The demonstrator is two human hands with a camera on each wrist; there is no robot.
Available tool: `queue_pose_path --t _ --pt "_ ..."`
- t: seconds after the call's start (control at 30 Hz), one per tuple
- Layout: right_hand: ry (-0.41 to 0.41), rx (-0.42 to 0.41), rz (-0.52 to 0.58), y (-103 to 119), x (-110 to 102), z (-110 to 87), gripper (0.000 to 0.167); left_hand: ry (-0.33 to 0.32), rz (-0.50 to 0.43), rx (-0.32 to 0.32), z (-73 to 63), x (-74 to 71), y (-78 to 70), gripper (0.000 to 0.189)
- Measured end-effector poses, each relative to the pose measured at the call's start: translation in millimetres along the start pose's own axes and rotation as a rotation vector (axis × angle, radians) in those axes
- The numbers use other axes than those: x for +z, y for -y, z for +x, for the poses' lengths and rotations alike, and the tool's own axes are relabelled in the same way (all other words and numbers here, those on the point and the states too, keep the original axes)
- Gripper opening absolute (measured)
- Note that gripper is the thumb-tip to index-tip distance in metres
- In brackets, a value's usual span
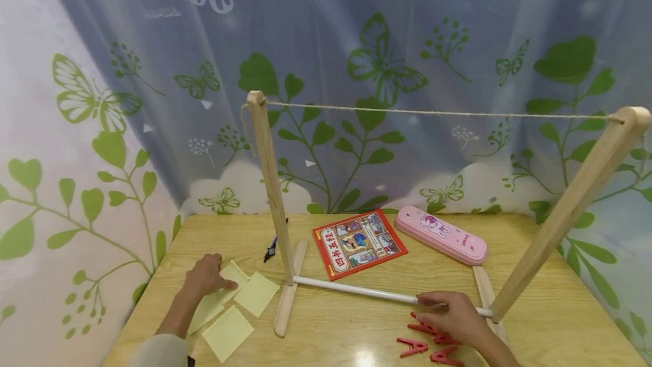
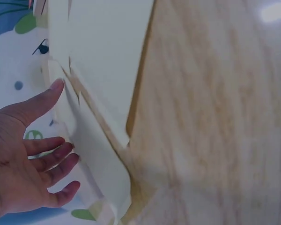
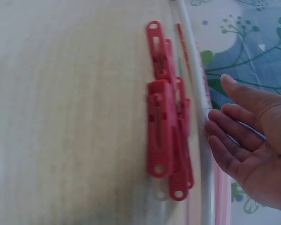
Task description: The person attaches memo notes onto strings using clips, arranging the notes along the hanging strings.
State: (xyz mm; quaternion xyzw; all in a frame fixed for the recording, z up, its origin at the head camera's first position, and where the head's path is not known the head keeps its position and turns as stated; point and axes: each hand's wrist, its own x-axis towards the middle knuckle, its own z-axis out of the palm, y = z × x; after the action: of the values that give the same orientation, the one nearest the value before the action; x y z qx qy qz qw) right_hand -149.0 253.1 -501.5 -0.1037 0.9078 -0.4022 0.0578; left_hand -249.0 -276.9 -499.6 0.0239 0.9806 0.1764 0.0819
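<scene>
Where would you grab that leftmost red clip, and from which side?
Probably by pinching the two spread ends of the leftmost red clip, coming from above and the left: in the head view it lies on the table with those ends pointing left, while the other red clips lie to its right.

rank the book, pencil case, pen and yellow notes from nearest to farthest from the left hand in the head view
Nearest to the left hand first:
1. Yellow notes: right at the hand, below and to its right.
2. Pen: right of the hand, beside the wooden post.
3. Book: farther right, past the post.
4. Pencil case: right of the book.
</scene>
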Motion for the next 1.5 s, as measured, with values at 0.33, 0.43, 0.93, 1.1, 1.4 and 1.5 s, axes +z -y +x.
queue_pose_path --t 0.33,0.43,0.93,1.1,1.4,1.5 --pt "-0.010 -0.153 -0.146 0 12 -3.4 0.033 -0.014 -0.077 -0.067 3.2 6.1 -1.9 0.066" --pt "0.028 -0.158 -0.182 -2 15 -3.7 0.032 -0.019 -0.108 -0.082 2.9 6.0 -1.5 0.066" --pt "0.051 -0.219 -0.237 -3 25 0.6 0.016 -0.141 -0.218 -0.028 2.6 8.9 5.2 0.037" --pt "0.073 -0.195 -0.195 -2 21 1.2 0.020 -0.205 -0.209 0.018 4.7 3.0 5.3 0.018" --pt "0.038 -0.150 -0.176 -1 17 2.5 0.023 -0.261 -0.278 0.114 0.2 -17.8 -4.6 0.009" --pt "0.015 -0.151 -0.158 1 16 3.7 0.024 -0.262 -0.296 0.109 -3.6 -23.0 -9.2 0.010"
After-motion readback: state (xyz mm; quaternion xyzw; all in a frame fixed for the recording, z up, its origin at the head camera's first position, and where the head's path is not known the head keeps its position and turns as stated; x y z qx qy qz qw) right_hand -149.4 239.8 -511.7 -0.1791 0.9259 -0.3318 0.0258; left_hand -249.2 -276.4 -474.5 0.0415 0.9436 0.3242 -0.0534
